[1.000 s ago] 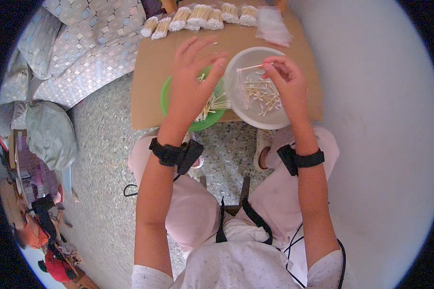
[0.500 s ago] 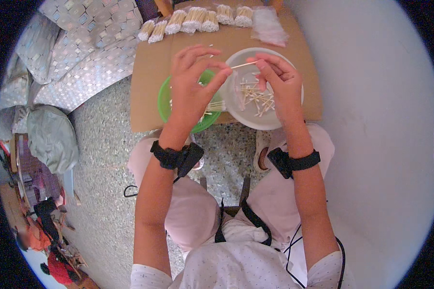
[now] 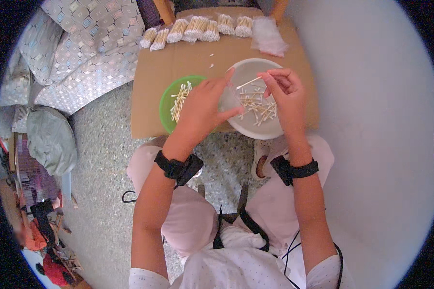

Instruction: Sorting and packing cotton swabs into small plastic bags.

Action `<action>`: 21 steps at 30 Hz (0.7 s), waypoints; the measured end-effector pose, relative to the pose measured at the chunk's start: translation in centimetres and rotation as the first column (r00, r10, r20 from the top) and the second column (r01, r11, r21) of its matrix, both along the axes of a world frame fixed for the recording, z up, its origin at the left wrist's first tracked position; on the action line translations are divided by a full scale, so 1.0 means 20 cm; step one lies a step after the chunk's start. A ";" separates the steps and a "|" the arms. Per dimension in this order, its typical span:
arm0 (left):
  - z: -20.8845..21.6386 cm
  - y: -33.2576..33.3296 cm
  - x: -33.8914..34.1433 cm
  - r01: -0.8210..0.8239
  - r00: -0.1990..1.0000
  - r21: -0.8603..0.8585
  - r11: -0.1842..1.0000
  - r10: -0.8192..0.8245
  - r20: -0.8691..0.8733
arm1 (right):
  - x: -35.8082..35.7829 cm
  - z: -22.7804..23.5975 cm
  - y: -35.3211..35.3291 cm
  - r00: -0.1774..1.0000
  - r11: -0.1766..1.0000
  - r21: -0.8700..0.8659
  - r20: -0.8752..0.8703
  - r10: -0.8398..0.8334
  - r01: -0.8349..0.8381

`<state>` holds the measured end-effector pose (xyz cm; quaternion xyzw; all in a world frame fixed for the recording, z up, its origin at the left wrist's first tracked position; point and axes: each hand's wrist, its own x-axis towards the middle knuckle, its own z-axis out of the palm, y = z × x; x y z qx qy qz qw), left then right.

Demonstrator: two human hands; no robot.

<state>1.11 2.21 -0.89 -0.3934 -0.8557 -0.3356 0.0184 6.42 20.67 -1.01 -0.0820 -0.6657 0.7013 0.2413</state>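
My right hand [image 3: 288,94] pinches one cotton swab [image 3: 249,83] between thumb and fingertips, its white tip angled down to the left over the white bowl [image 3: 246,133]. Loose cotton swabs [image 3: 263,111] lie scattered in that bowl. At the bowl's left rim, my left hand [image 3: 203,103] spans a clear plastic bag [image 3: 234,92], thumb on the near side and fingers on the far side. The palm hides most of the bag and what is in it. Under my left wrist sits a green bowl [image 3: 164,107] with more cotton swabs [image 3: 181,98], partly covered by the hand.
Several bundles of cotton swabs in clear bags [image 3: 196,29] line the far edge of the cardboard-topped table [image 3: 147,96]. A stack of clear bags [image 3: 269,37] lies at the far right. Small white bits [image 3: 211,65] rest behind the bowls. A wall [image 3: 371,120] stands at right.
My left hand has let go of the swab's end and moved down to the bag at the bowl's rim. My right hand keeps the swab, now lower and tilted.
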 end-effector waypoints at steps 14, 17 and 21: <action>0.00 0.01 -0.02 -0.036 0.993 0.109 0.993 0.024 0.115 | -0.06 -0.13 -0.04 0.941 0.881 0.336 0.069 0.331 -0.334; -0.01 -0.02 -0.03 -0.041 0.992 0.086 0.995 0.031 0.123 | -0.05 -0.12 -0.05 0.941 0.866 0.372 0.092 0.325 -0.335; 0.01 -0.03 0.00 -0.072 0.978 0.058 0.996 0.059 0.202 | -0.03 -0.10 0.04 0.931 0.870 0.335 0.182 0.317 -0.362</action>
